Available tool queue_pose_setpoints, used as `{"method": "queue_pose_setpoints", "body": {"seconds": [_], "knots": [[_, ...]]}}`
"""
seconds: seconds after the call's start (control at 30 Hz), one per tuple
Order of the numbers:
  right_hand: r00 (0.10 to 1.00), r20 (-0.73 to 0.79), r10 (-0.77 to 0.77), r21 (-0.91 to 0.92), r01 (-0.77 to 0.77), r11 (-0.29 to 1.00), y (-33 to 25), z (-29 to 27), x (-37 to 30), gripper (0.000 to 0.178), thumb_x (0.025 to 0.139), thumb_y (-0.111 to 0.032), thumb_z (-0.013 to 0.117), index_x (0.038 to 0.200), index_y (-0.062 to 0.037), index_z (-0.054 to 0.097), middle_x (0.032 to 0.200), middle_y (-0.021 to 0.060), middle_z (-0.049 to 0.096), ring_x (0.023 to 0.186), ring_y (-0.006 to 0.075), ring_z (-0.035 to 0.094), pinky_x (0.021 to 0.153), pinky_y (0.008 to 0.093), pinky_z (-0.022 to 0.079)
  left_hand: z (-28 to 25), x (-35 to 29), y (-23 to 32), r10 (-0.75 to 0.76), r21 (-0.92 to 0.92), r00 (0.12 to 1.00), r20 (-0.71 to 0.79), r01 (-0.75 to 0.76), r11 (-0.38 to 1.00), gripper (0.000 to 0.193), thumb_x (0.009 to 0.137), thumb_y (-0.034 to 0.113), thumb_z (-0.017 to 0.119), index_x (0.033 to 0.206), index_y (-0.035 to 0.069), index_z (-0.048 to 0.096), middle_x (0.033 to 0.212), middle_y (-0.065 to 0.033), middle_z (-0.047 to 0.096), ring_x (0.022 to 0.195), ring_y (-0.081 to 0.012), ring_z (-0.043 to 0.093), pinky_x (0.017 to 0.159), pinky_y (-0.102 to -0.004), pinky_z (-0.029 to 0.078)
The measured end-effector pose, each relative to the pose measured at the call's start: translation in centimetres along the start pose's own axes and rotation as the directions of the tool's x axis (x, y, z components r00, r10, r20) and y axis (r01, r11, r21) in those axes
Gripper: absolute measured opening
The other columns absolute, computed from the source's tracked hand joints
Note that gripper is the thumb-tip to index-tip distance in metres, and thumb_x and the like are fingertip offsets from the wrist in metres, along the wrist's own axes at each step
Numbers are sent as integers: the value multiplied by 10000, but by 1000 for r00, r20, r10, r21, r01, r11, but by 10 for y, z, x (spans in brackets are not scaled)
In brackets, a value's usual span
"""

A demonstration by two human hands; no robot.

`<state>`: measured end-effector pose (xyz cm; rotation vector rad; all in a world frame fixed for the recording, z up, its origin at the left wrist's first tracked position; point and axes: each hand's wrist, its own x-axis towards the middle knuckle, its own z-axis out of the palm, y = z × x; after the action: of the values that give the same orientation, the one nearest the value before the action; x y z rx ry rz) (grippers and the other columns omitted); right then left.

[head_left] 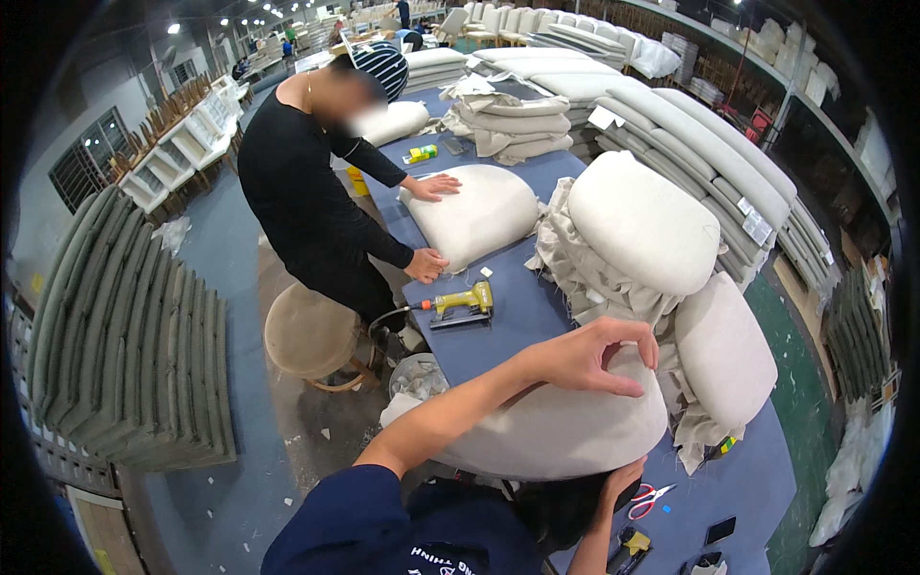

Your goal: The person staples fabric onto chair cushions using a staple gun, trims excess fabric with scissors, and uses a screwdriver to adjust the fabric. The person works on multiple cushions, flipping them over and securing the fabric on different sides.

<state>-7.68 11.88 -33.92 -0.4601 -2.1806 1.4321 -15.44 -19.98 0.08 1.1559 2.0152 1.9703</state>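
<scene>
Left hand (599, 353) is curving over cushion (551, 436) at two o'clock, thumb apart; right hand (624, 478) is touching five-o'clock edge, grip hidden. Seeming soft, light; hold rim.

Stapler (464, 303) between cushions (565, 436), stool (309, 331) at left

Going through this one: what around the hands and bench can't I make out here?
- Head view: underside of the pale cushion, turned away from the camera.
- Head view: part of the right hand, hidden by the cushion's edge, so its grip is unclear.
- Head view: lower part of the scrap bin, hidden behind the cushion.
- Head view: what the distant worker is doing, too small.
</scene>
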Motion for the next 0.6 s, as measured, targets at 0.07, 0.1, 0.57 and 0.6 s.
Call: {"method": "queue_pose_setpoints", "body": {"seconds": [0.07, 0.1, 0.57, 0.6], "knots": [[999, -48, 15, -74, -18, 997, 10, 3, 2, 621, 1110, -386, 305, 1113, 132, 646, 1047, 304, 705, 909, 407, 673, 804, 501, 496, 3, -4, 8, -31, -1, 999, -20, 31, 1000, 316, 827, 154, 830, 1043, 59, 620, 1178, -44, 640, 990, -100, 593, 663, -221, 436], [997, -78, 20, -106, -28, 994, 15, 6, 3, 608, 1108, -378, 313, 1116, 132, 644, 1032, 306, 706, 882, 413, 675, 782, 504, 496, 4, -4, 11, -43, 2, 999, -25, 43, 999, 322, 824, 156, 831, 1045, 59, 618, 1196, -45, 634, 975, -101, 593, 662, -222, 437], [997, 36, 62, 97, -65, 993, 15, 3, 6, 594, 1102, -384, 349, 1190, 134, 626, 1090, 320, 678, 975, 435, 641, 863, 499, 487, 22, -8, 21, 93, 174, 992, -87, -77, 982, 380, 806, 114, 814, 1100, 62, 578, 1261, -60, 587, 846, -88, 601, 566, -218, 464], [998, 32, 47, 138, -51, 989, 17, 3, 9, 588, 1101, -377, 350, 1173, 135, 630, 1061, 311, 690, 944, 430, 650, 840, 498, 495, 23, -7, 23, 92, 174, 992, -85, -76, 982, 378, 806, 111, 814, 1099, 62, 580, 1260, -62, 586, 843, -89, 602, 567, -219, 465]]}}
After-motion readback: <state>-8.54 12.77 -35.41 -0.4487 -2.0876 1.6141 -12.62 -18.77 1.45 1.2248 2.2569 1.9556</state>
